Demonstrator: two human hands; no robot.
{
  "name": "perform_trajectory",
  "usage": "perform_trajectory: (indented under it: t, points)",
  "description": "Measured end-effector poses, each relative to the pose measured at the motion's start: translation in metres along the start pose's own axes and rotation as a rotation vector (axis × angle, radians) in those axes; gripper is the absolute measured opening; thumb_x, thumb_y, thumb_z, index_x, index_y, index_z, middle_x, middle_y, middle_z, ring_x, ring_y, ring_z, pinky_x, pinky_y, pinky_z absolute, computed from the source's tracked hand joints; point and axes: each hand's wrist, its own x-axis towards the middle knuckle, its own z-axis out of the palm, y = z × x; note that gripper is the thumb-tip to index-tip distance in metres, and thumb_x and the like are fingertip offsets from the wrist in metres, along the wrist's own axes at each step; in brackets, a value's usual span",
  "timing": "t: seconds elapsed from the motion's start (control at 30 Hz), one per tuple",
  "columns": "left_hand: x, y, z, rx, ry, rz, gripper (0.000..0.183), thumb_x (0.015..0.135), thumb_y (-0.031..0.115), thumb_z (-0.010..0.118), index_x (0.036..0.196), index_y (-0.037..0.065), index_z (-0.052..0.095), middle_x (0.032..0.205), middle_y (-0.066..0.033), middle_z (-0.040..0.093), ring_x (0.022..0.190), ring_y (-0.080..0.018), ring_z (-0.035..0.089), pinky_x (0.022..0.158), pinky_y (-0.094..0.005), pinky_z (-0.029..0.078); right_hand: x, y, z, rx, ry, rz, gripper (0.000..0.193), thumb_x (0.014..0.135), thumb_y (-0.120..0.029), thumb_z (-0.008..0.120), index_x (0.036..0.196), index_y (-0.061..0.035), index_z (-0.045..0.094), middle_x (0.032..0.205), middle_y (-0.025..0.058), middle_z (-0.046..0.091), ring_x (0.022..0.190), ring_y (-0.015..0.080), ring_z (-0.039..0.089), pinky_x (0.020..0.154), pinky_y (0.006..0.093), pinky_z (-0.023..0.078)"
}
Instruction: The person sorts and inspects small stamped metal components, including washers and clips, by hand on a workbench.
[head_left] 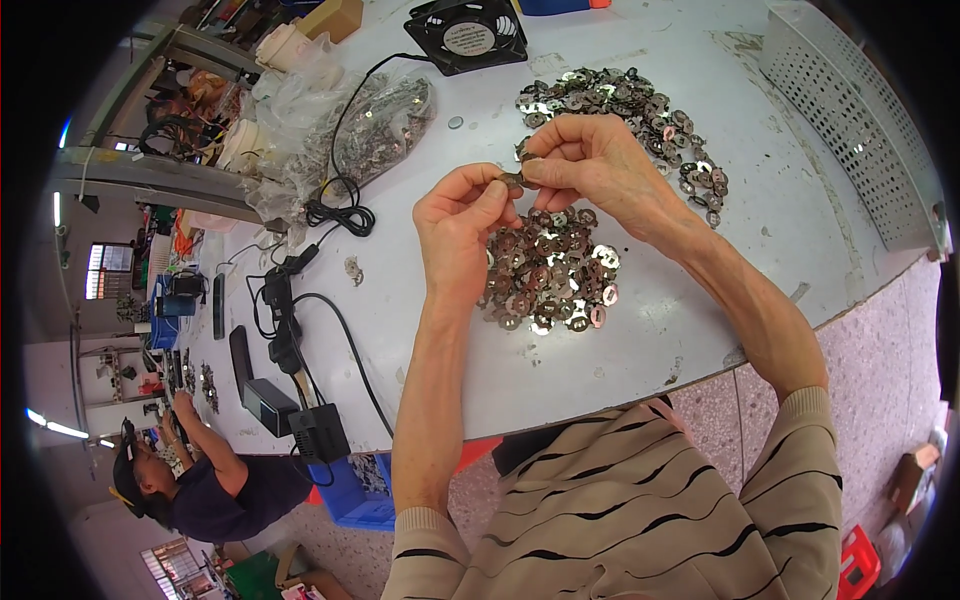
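Observation:
Between my two hands is a small round metal disc, pinched at its edges over the table. The thumb and fingers of my left hand grip its near left side. My right hand closes on it from the right, its fingertips partly hiding it. Just below my hands lies a pile of shiny slotted metal discs. Beyond my right hand spreads a second, darker heap of similar metal pieces, which trails off to the right.
A black fan stands at the back. Clear plastic bags of metal parts lie left of it. Cables and black power adapters cover the table's left side. A white perforated basket stands at right. Another person works at far left.

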Motion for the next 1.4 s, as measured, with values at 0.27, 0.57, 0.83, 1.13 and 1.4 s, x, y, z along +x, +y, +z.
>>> perform_trajectory:
  t: [0.27,0.57,0.83,1.13,1.4]
  points:
    - [0.002,0.001,-0.012,-0.294,-0.112,-0.224,0.012,0.087,0.004,0.055,0.097,-0.002,0.058,0.081,-0.0094,0.061,0.068,-0.0151,0.055,0.065,-0.0328,0.049,-0.001,-0.004,-0.001,0.036,-0.051,0.118,0.017,0.081,-0.011,0.064,0.091,0.0013,0.06,0.073,0.0056,0.062,0.06,0.0097,0.06,0.057,0.0206,0.05]
    - [-0.002,0.002,0.006,0.089,-0.011,0.082,0.011,0.086,0.004,0.056,0.094,-0.003,0.06,0.081,-0.0089,0.06,0.066,-0.015,0.056,0.062,-0.029,0.049,0.0,-0.004,-0.005,0.013,-0.032,0.114,0.019,0.076,-0.006,0.063,0.088,0.0079,0.061,0.072,0.01,0.062,0.056,0.013,0.061,0.051,0.022,0.051]
    - [0.0,0.005,-0.006,-0.18,-0.012,-0.239,0.011,0.088,0.004,0.051,0.091,-0.005,0.057,0.077,-0.0106,0.058,0.062,-0.016,0.054,0.059,-0.0298,0.049,0.002,0.005,0.0,-0.145,-0.134,-0.027,0.013,0.081,-0.001,0.058,0.093,0.0057,0.058,0.072,0.0063,0.062,0.063,0.0093,0.061,0.057,0.0211,0.051]
    - [0.0,0.007,-0.001,-0.122,0.068,-0.237,0.012,0.085,0.004,0.052,0.085,-0.006,0.059,0.073,-0.0106,0.059,0.06,-0.0147,0.055,0.059,-0.0295,0.052,-0.001,0.009,0.008,-0.369,-0.016,-0.105,0.017,0.079,0.002,0.058,0.096,0.0074,0.057,0.074,0.0082,0.062,0.063,0.0102,0.061,0.059,0.0219,0.053]
    - [-0.007,0.004,0.016,0.174,0.088,0.101,0.01,0.083,0.002,0.057,0.088,-0.005,0.061,0.078,-0.0107,0.062,0.062,-0.0131,0.057,0.06,-0.0259,0.049,0.003,0.011,-0.001,-0.048,0.016,0.047,0.02,0.077,-0.002,0.061,0.094,0.0077,0.06,0.072,0.0103,0.064,0.061,0.014,0.065,0.055,0.0227,0.052]
